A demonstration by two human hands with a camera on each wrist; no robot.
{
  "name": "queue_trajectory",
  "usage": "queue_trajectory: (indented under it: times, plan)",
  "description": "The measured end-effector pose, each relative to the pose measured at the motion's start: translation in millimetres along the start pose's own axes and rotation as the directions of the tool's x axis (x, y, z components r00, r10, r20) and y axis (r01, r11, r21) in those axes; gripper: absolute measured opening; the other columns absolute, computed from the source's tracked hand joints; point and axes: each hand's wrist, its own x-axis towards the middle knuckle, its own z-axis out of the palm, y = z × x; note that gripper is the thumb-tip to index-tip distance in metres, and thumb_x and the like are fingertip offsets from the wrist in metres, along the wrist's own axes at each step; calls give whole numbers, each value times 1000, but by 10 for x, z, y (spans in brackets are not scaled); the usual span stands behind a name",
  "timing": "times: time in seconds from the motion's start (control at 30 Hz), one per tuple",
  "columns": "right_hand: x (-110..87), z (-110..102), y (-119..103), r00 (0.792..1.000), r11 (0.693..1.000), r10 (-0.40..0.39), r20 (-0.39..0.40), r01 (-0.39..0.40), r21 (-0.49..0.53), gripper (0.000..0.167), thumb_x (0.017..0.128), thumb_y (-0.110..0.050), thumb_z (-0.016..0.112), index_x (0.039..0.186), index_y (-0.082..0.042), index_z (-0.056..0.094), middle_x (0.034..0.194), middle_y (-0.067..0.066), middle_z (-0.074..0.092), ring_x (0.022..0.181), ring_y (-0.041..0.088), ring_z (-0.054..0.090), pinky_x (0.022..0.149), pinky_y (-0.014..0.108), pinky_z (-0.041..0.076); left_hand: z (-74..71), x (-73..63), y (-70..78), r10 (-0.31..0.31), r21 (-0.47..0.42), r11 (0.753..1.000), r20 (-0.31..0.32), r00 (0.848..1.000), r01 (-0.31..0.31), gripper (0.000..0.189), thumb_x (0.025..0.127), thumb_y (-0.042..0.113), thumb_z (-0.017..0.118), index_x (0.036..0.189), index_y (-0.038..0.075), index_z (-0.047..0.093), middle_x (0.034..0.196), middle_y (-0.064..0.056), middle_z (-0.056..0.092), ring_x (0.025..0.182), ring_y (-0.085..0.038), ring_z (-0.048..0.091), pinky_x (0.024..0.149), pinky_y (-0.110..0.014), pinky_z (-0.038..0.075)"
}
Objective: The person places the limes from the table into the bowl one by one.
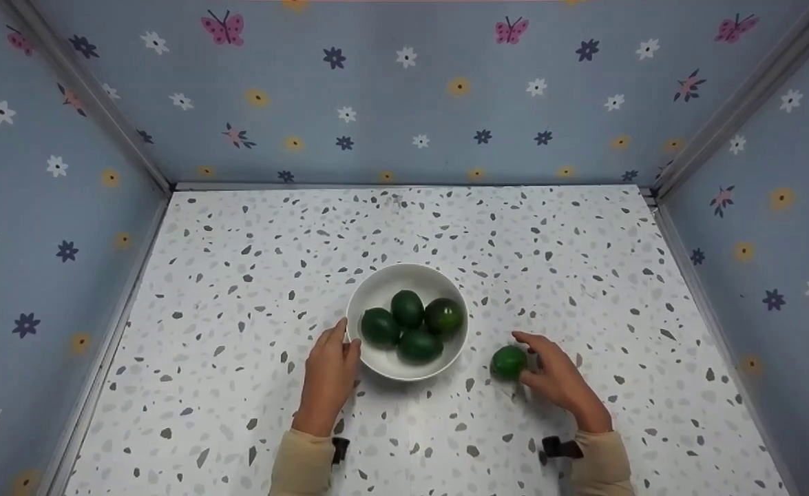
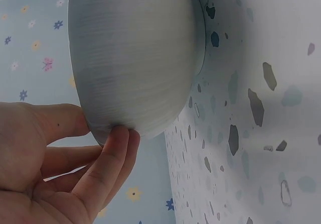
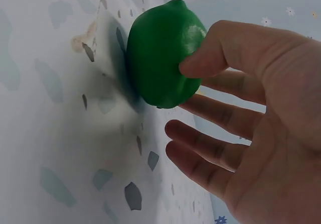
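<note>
A round white bowl [image 1: 407, 275] stands on the table, with several dark green limes [image 1: 407, 308] inside it. My left hand [image 1: 330, 368] is at the bowl's left side, its thumb at the rim and its fingertips [image 2: 118, 133] against the outer wall; it holds the bowl lightly there. To the right of the bowl, a single brighter green lime [image 1: 508, 363] sits on the table. Around that lime's right side is my right hand [image 1: 557, 372], fingers loosely spread. In the right wrist view the thumb overlaps the lime [image 3: 158, 53], and two fingers pass partly behind it.
The table [image 1: 253, 241] has a white speckled top. Blue panels with flowers and butterflies [image 1: 404, 89] enclose it at the back, left and right, with grey metal strips [image 1: 714, 89] along the corners. Dark wrist mounts [image 1: 561, 448] show at the cuffs.
</note>
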Motion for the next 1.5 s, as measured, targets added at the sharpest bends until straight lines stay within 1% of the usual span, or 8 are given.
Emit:
queue_trajectory:
  times: [0.3,0.4,0.57,0.63,0.8,1.07,1.37,1.5]
  plan:
    - [20,24,26,999,1000,-12,35,12,14,66,79,5,68,143,-6,54,135,12,58,117,31,55,96,51,45,5,1,8,-18,5,1000,1,1000,18,48,100,12,62,142,-6,50,124,-22,60,105,-31,65,89,-44,55]
    - [26,29,26,999,1000,-20,38,20,9,65,79,4,70,142,-7,56,130,9,60,111,27,57,93,48,46,4,-2,7,-12,6,1000,-2,1000,12,48,100,12,62,142,-7,50,124,-22,60,105,-31,65,89,-44,55]
    - [32,47,44,998,999,-53,47,53,0,62,79,2,71,139,-5,57,119,8,62,96,22,58,82,41,50,-1,-11,2,6,6,1000,-4,1000,-6,48,100,12,62,142,-7,49,123,-21,60,104,-30,65,86,-42,56]
    - [37,55,47,997,998,-65,48,65,-2,61,79,2,72,138,-4,57,116,8,63,94,22,58,81,39,51,-3,-12,4,11,2,1000,-6,1000,-11,48,100,13,62,143,-6,49,123,-21,60,104,-29,65,86,-41,57]
    - [47,80,38,995,997,-80,51,80,6,61,79,-2,76,137,-3,57,116,8,62,95,22,57,81,41,50,-6,-10,6,11,0,1000,-4,1000,-11,48,100,14,61,143,-5,49,122,-20,60,104,-29,65,87,-41,56]
    - [34,116,-9,998,999,-40,38,40,0,62,83,-21,83,138,-7,57,118,6,61,99,21,57,84,43,49,-5,-4,-9,-23,0,1000,17,1000,23,49,101,13,61,144,-5,48,127,-21,59,107,-30,64,90,-43,55]
    - [32,146,-35,1000,1000,5,14,-5,-1,58,84,-19,82,135,-5,58,121,8,61,101,22,58,86,45,50,-4,7,2,-46,-9,999,29,999,46,50,101,15,60,145,-5,47,127,-21,58,107,-30,64,91,-43,55]
    - [26,144,-37,1000,1000,16,0,-16,-1,57,83,-19,83,133,-6,59,118,6,62,97,21,58,85,44,50,-4,-2,3,-25,-4,1000,20,1000,25,49,101,14,61,144,-5,48,125,-21,59,106,-30,64,89,-43,55]
